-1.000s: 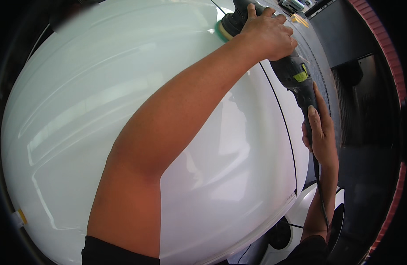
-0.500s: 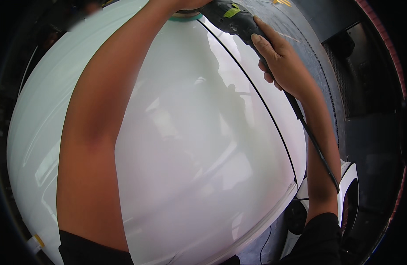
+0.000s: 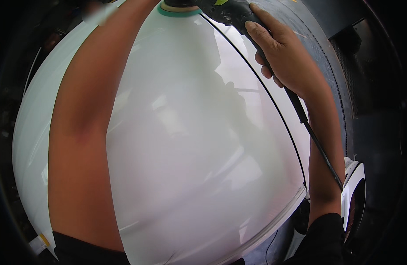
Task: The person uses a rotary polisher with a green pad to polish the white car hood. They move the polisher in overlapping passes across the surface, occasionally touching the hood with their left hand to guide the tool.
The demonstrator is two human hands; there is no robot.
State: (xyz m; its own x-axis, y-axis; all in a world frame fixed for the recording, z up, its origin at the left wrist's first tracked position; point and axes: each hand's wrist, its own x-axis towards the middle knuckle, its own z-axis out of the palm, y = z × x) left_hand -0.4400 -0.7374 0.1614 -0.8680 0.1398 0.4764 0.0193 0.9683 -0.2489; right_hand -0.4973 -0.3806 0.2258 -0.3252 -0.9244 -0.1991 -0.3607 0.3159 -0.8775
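A black power polisher (image 3: 230, 15) runs across the top of the view, with a green tag or leaf-shaped mark on its body. My right hand (image 3: 285, 55) is wrapped round its rear handle, the thumb lying along the top. The polisher's round pad (image 3: 179, 12), with a teal rim, sits on the glossy white car hood (image 3: 181, 132). My left forearm (image 3: 86, 128) reaches up over the hood to the polisher's head end, but the hand itself lies beyond the upper edge. The black power cord (image 3: 322, 154) trails from the handle along my right forearm.
A dark seam (image 3: 274, 97) divides the hood from the panel on its right. At the lower right stands a white car mirror or door part (image 3: 354, 185). Grey floor (image 3: 318, 48) shows beyond the panel. Blurred pale shapes (image 3: 99, 13) are at the upper left.
The polisher and my right hand have shifted slightly up in view, and my left forearm slightly left. My left hand, partly seen before at the top edge, has gone out of view.
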